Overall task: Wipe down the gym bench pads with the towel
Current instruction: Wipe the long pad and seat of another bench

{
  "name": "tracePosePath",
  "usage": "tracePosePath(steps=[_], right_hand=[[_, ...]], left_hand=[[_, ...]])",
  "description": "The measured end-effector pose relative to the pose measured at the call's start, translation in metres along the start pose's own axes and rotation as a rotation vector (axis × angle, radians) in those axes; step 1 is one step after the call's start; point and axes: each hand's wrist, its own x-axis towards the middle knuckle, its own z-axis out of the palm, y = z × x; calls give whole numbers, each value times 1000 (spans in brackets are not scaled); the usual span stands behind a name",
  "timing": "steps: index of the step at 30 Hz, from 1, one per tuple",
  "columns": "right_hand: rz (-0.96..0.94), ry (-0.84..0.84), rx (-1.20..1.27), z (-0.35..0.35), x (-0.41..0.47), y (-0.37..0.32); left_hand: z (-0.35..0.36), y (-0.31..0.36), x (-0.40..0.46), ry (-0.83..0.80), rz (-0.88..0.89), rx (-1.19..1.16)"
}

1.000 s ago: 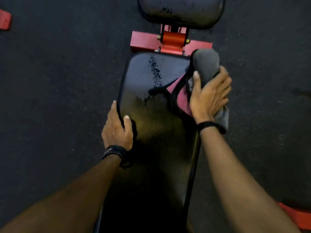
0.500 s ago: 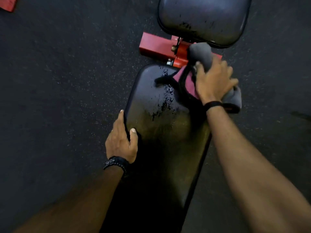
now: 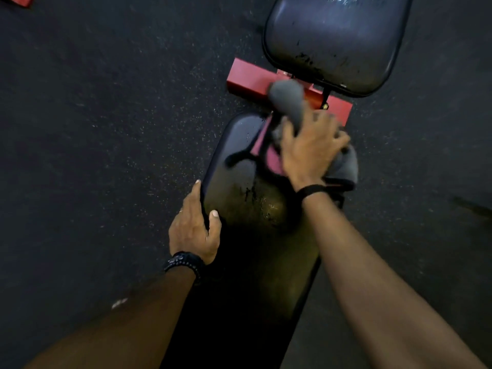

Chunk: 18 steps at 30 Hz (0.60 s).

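Note:
A long black bench pad runs from the bottom of the view up to the middle, with wet droplets on its surface. My right hand presses a grey and pink towel onto the pad's far right corner; the towel bunches past my fingers and hangs over the right edge. My left hand clasps the pad's left edge, thumb on top. A second black pad sits beyond, streaked with wet marks. A red metal frame joins the two pads.
Dark speckled rubber flooring surrounds the bench on both sides. A small red object lies at the top left corner of the view.
My right hand has slid the towel up toward the far end of the long pad. The view has shifted, so the bench sits further right. My left hand keeps its hold.

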Motion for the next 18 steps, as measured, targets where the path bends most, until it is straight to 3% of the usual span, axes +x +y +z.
tracePosePath(steps=[4, 6, 7, 10, 12, 14, 18], right_hand=[[-522, -99, 90, -11, -92, -5], [-644, -124, 75, -16, -90, 23], [-583, -98, 60, -15, -73, 31], [-105, -32, -2, -4, -3, 24], [96, -47, -12, 3, 21, -2], [3, -22, 16, 3, 3, -28], [-488, -114, 47, -13, -100, -32]], left_hand=[[-2, 0, 1, -21, -35, -1], [-4, 0, 0, -45, -29, -11], [-4, 0, -1, -49, -22, -18], [-3, -6, 1, -63, -26, -11], [-3, -7, 0, -67, -30, 4], [-4, -6, 1, -81, -31, -19], [-8, -3, 2, -69, -19, -29]])
